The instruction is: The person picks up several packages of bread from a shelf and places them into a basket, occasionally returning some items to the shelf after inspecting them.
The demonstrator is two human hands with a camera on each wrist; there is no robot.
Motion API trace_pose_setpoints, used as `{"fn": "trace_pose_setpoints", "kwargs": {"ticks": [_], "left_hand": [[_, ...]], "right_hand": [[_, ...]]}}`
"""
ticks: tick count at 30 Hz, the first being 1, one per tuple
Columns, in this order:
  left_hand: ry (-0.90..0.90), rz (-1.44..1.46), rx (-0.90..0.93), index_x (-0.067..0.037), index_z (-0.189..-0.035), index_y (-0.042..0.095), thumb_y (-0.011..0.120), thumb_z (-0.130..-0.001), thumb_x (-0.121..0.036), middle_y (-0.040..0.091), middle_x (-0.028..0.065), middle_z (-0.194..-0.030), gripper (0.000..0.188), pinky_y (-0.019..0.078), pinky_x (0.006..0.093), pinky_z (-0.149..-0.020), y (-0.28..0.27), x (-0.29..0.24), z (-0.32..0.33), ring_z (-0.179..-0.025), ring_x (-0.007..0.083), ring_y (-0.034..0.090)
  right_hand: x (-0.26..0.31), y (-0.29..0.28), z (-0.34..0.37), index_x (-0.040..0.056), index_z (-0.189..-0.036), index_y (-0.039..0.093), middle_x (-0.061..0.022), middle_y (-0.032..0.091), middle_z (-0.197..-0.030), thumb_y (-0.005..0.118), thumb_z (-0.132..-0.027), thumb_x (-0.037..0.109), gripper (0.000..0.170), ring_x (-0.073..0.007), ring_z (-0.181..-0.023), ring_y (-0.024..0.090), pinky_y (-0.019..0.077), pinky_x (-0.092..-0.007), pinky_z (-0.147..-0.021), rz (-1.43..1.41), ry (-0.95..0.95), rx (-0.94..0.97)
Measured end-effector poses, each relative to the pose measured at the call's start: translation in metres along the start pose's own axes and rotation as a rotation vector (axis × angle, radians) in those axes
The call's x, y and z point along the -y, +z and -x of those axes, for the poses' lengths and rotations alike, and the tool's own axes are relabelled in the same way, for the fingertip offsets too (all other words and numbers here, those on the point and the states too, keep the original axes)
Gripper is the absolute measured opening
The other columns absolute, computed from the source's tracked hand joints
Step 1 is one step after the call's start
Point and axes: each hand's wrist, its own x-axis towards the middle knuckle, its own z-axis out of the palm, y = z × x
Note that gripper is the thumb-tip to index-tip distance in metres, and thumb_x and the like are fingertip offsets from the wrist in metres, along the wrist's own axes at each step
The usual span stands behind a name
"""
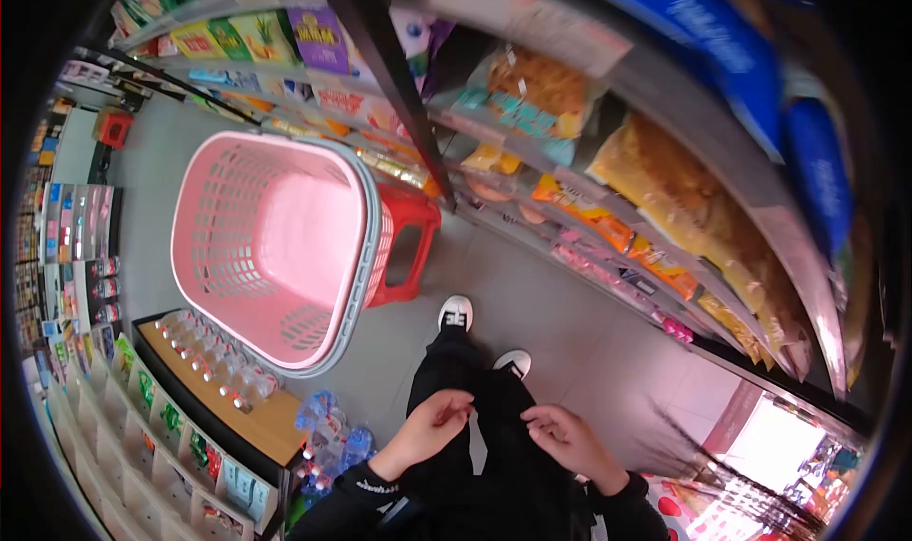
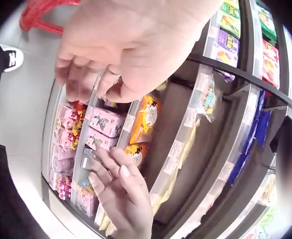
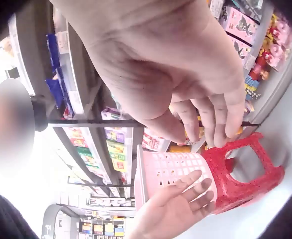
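In the head view my left hand (image 1: 432, 430) hovers before my body with loosely bent fingers and nothing in them. My right hand (image 1: 575, 438) faces it a short way off, likewise holding nothing. Both palms fill part of the wrist views, the left hand (image 2: 126, 47) at the top of its own and the right hand (image 3: 171, 69) in the other. Ahead and to the left, a pink shopping basket (image 1: 309, 227) with a grey rim sits on a red plastic stool (image 1: 413, 256). No goods lie inside the basket.
Snack shelves (image 1: 646, 256) curve along the right with bagged and boxed food. At the lower left stand several water bottles (image 1: 214, 351) on a wooden ledge (image 1: 266, 422), beside a white rack (image 1: 123, 446). My shoes (image 1: 456, 313) are on the grey tiled floor (image 1: 380, 341).
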Motion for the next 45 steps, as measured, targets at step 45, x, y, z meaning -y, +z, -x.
{"fn": "trace_pose_setpoints", "kwargs": {"ticks": [45], "left_hand": [[0.132, -0.755, 0.309, 0.001, -0.11, 0.042, 0.049, -0.082, -0.011, 0.053, 0.0088, -0.099, 0.031, 0.041, 0.0245, -0.077, 0.151, -0.129, 0.126, -0.089, 0.0142, 0.052]], "right_hand": [[-0.031, -0.019, 0.25, 0.0009, -0.096, 0.053, -0.0112, 0.057, -0.088, 0.053, -0.074, 0.015, 0.026, -0.0206, -0.077, 0.056, 0.0433, -0.0294, -0.069, -0.044, -0.459, -0.501]]}}
